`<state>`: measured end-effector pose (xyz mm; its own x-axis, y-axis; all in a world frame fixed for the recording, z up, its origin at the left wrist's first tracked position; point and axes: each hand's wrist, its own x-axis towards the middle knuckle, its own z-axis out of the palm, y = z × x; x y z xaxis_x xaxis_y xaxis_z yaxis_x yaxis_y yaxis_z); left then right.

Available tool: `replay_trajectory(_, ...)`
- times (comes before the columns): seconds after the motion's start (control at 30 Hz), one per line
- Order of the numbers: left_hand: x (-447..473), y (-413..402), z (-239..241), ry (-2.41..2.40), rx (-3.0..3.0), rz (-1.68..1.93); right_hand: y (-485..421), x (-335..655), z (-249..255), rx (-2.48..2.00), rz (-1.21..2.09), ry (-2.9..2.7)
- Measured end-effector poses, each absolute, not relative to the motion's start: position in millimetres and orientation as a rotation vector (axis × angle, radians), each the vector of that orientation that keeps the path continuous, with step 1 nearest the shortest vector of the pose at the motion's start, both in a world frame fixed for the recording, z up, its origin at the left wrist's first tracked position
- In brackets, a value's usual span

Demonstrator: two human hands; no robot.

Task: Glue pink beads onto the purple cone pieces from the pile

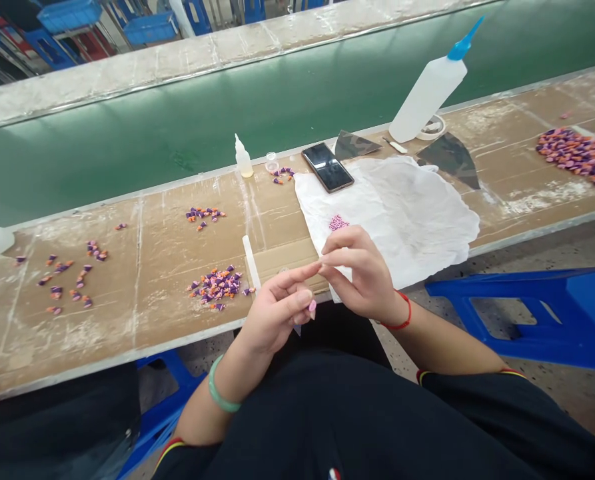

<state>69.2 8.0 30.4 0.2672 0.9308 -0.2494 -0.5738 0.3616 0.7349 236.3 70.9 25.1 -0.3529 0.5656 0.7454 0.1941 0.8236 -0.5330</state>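
My left hand is closed in front of the table edge, thumb pressed to the curled fingers. A small pink piece shows at its thumb tip, the rest hidden in the fingers. The index finger stretches out to meet my right hand, whose thumb and forefinger are pinched together at that fingertip. Whatever lies in this pinch is too small to make out. Just beyond, a little heap of tiny pink bits rests on a crumpled white sheet. A pile of small purple, orange and pink pieces lies left of my hands.
Behind the sheet lie a phone, a large white bottle with a blue nozzle, and a tape roll. A small dropper bottle stands farther left. More coloured pieces cover the right side. Blue stools stand below the table.
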Motion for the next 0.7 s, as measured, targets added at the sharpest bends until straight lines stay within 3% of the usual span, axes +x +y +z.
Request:
replay_trajectory(0.2,67,9,35,0.722,0.477,1.007,69,241,30,-0.514,0.495,-1.931)
replay_trajectory(0.5,75,9,39,1.080,0.979,1.344,43,216,18,-0.682,1.470,-1.356)
replay_trajectory(0.7,79,9,36,1.313,1.335,1.441,38,207,16,-0.749,1.629,-1.134)
